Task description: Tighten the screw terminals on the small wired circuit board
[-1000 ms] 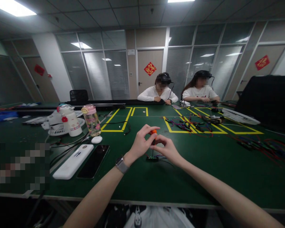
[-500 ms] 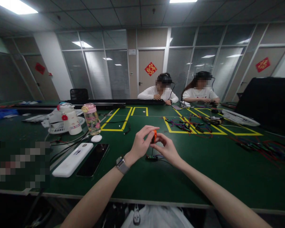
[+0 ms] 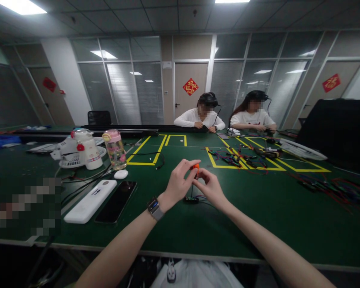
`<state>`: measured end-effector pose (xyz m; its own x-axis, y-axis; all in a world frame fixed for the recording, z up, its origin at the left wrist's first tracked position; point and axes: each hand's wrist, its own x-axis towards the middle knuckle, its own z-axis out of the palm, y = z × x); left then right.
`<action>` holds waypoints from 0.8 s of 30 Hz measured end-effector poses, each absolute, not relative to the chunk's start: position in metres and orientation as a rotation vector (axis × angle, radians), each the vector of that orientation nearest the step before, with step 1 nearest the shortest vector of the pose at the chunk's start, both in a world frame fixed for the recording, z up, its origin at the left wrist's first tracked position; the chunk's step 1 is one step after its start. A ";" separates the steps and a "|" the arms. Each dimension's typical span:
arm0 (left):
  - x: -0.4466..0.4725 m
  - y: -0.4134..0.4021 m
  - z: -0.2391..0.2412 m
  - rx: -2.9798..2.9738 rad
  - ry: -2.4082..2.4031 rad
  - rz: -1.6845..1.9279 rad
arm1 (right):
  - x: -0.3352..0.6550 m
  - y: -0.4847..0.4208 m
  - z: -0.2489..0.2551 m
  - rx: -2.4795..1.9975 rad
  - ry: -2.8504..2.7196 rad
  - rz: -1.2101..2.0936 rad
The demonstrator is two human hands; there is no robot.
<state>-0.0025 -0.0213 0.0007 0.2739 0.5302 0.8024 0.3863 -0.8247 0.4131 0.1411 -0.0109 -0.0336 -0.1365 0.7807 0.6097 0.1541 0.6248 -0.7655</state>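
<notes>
Over the green table, my left hand [image 3: 180, 179] is closed in a pinch on a small orange piece [image 3: 196, 166]. Most of that piece is hidden by fingers, so its kind is unclear. My right hand [image 3: 210, 185] meets it from the other side, thumb and fingertips closed on its lower part. A thin dark rod or wire [image 3: 192, 191] runs down from between the hands toward a small green circuit board [image 3: 191, 199] lying on the table. Dark wires [image 3: 201, 198] trail from the board to the right, beneath my right hand.
Left of me lie a white power bank [image 3: 90, 202], a black phone [image 3: 116, 202] and a white earbud case [image 3: 121, 174]. Behind them stand a pink-lidded bottle [image 3: 115, 150] and a white jug [image 3: 90, 152]. Wired boards [image 3: 327, 188] crowd the right side. Two people sit across the table.
The orange piece has turned a little between my fingers, and its dark part no longer shows. My hands stay in nearly the same place above the board.
</notes>
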 end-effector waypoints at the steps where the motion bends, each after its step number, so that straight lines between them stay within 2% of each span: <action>1: -0.004 -0.021 -0.001 2.462 0.883 1.540 | 0.142 -0.011 -0.034 -0.778 -1.637 0.641; 6: -0.006 -0.017 -0.008 2.632 0.896 1.537 | 0.142 -0.013 -0.036 -0.740 -1.654 0.650; 13: -0.002 -0.017 -0.004 2.327 0.744 1.637 | 0.142 -0.017 -0.035 -0.716 -1.733 0.649; 24: -0.002 -0.020 0.005 2.218 0.830 1.768 | 0.144 -0.016 -0.035 -0.795 -1.697 0.587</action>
